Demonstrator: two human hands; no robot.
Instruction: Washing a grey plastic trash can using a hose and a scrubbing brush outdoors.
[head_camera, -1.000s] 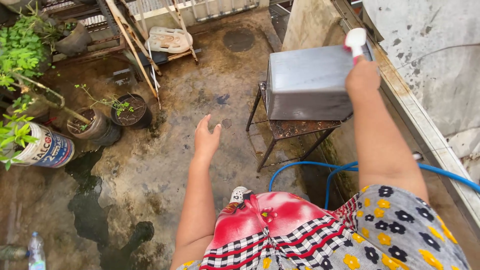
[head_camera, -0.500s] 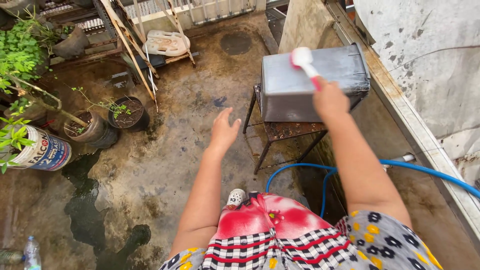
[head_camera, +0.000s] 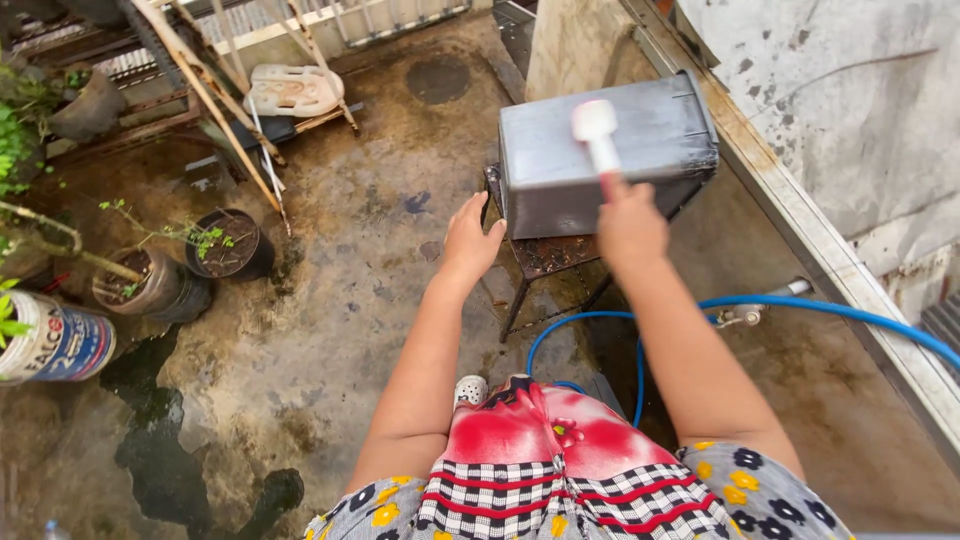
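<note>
Near the upper middle of the frame a grey metal box (head_camera: 605, 150) lies on its side on a rusty metal table (head_camera: 545, 258), and the right hand (head_camera: 630, 222) has its fingers clamped round the red handle of a white-headed brush (head_camera: 597, 128), whose head rests on the box's upturned face. The left hand (head_camera: 470, 240) hangs just left of the table with fingers apart and empty, close to the box's lower left corner; whether it touches it cannot be made out. Judging from the wet sheen on the box and on the concrete floor (head_camera: 330, 330), the scrubbing looks to be partway: the top face is under the brush, while the sides show no clear sign of being done or not. A blue hose (head_camera: 830, 312) curls from the right edge to the floor below the table. At the left stand plant pots (head_camera: 225, 245) and a painted tin (head_camera: 55, 340), cut off by the frame edge. The box's far side and inside are hidden, the brush bristles face away, and the table's rear legs are lost behind the box
</note>
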